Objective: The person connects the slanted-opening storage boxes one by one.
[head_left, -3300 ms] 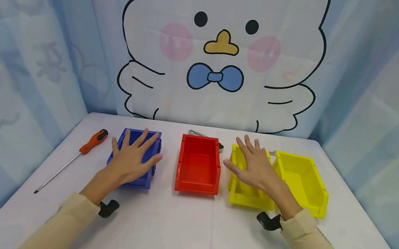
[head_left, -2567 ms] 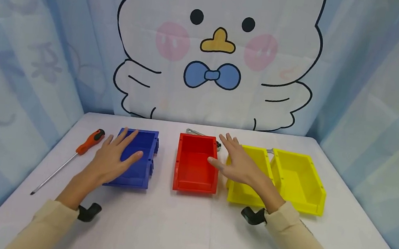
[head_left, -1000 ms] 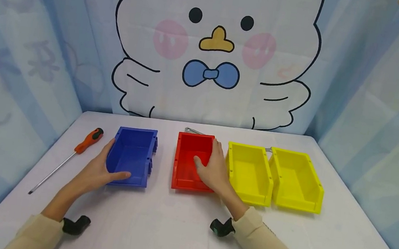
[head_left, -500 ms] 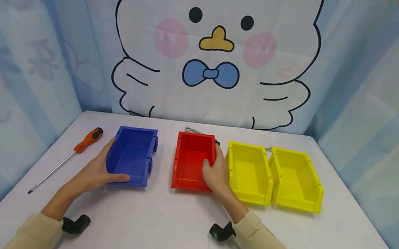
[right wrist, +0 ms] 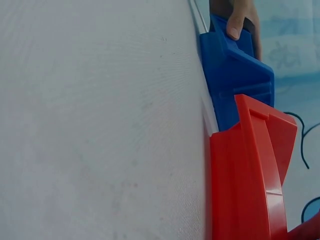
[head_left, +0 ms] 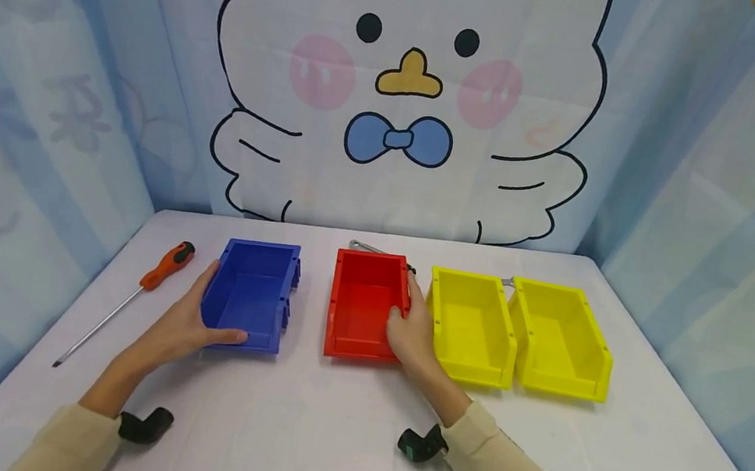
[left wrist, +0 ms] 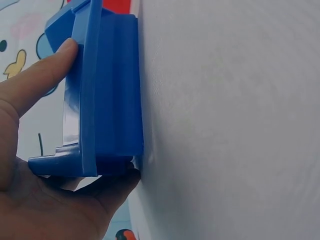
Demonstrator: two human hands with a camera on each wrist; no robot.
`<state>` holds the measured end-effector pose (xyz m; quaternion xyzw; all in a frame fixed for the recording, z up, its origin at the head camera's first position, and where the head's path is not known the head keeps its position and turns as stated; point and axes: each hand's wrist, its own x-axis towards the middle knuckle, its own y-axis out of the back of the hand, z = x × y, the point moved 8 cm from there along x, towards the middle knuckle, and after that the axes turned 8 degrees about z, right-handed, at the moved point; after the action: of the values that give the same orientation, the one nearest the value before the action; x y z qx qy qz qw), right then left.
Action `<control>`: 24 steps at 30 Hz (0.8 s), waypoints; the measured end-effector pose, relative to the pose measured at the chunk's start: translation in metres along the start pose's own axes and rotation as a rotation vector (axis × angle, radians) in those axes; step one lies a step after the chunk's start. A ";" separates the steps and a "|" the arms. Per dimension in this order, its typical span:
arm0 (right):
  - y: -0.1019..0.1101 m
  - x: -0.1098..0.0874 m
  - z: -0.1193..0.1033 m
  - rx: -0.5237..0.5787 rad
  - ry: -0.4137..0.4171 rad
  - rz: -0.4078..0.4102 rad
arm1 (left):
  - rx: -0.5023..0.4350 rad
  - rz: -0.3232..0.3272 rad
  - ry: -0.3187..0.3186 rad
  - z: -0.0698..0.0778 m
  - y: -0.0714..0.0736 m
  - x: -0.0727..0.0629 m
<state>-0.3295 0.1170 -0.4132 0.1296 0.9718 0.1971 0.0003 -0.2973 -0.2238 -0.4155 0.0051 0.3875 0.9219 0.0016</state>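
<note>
In the head view a blue storage bin (head_left: 250, 291) stands left of centre. My left hand (head_left: 178, 329) grips its front left corner, thumb over the front lip. The left wrist view has the fingers of that hand (left wrist: 55, 205) reaching beneath the blue bin (left wrist: 117, 95). Near the middle stands a red storage bin (head_left: 365, 305). My right hand (head_left: 413, 338) holds its right wall, thumb on the inner side; the other fingers are mostly hidden outside. Only a sliver of this hand (right wrist: 307, 230) shows beside the red bin (right wrist: 235, 185) in the right wrist view.
Two yellow bins, one (head_left: 469, 317) beside my right hand and another (head_left: 566, 337) farther right, stand side by side. An orange-handled screwdriver (head_left: 164, 271) lies at the left. A metal tool (head_left: 367, 248) lies partly hidden behind the red bin; a silver piece (head_left: 508, 282) shows behind the yellow bins.
Both hands have come down from hovering with spread fingers. The left took hold of the blue bin; the right moved left from above a yellow bin and gripped the red bin's wall.
</note>
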 end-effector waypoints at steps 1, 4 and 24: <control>0.000 0.000 0.000 0.003 0.004 0.000 | -0.003 0.001 -0.001 0.000 0.000 0.000; 0.001 0.000 0.000 0.014 0.012 0.005 | -0.012 0.000 -0.002 0.001 -0.003 0.001; 0.001 -0.005 -0.020 0.024 0.039 0.060 | -0.032 -0.012 -0.001 0.007 -0.011 0.004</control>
<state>-0.3252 0.1088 -0.3949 0.1548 0.9696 0.1877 -0.0263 -0.3012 -0.2113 -0.4184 0.0034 0.3725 0.9280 0.0074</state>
